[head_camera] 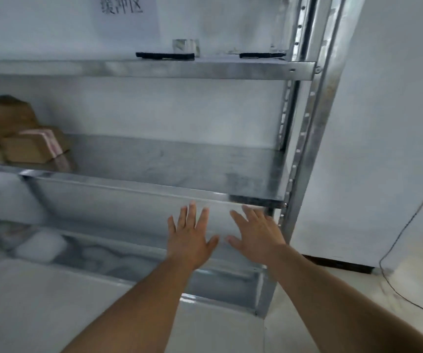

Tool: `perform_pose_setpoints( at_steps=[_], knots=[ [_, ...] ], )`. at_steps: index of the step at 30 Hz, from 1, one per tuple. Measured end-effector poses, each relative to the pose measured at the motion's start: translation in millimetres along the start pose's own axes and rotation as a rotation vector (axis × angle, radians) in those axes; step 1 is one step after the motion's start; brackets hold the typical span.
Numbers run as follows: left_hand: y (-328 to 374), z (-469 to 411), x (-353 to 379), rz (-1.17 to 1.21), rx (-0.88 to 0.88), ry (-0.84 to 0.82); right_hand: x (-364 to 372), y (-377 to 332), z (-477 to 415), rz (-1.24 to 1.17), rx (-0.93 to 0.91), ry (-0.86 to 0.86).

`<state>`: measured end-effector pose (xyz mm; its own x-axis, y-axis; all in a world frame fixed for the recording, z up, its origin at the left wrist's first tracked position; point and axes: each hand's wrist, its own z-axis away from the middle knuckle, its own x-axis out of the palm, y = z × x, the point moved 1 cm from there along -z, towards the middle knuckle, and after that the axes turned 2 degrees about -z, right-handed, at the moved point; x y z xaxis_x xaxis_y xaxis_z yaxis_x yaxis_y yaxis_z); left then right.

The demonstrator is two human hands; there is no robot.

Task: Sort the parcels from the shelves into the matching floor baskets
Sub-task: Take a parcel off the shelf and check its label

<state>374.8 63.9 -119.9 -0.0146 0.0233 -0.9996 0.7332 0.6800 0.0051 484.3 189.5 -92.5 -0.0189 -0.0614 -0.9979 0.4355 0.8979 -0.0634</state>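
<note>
1. Where both arms extended, left hand (191, 236) and right hand (257, 238) showed fingers spread wide, holding nothing.
2. Brown parcels (24, 143) lay on the shelf (180, 161), above and well left of the fingertips.

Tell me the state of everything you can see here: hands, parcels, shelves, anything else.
Left hand: open, fingers spread, holding nothing.
Right hand: open, fingers spread, holding nothing.
Brown parcels: piled at the left end of the middle shelf, untouched.
Black strips: lying flat on the top shelf.
White bundle: lying on the low shelf, blurred.
Cable: hanging slack on the right.
</note>
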Motion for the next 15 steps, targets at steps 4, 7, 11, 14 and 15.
perform_pose_setpoints(
  at_steps=[4,7,11,14,15],
  knots=[
    [-82,29,0,0.001,-0.137,0.031,0,-79,-27,-0.003,-0.101,0.003],
    [-137,51,-4,0.013,-0.251,0.045,0,-140,-43,-0.036,-0.187,-0.019],
    [-194,78,-8,0.041,-0.376,0.062,2,-208,-59,-0.026,-0.327,-0.034],
    [-229,94,-6,0.059,-0.461,0.065,5,-251,-70,-0.011,-0.419,-0.064],
    [-240,98,-5,0.06,-0.489,0.072,6,-264,-75,-0.011,-0.442,-0.071]
  ],
)
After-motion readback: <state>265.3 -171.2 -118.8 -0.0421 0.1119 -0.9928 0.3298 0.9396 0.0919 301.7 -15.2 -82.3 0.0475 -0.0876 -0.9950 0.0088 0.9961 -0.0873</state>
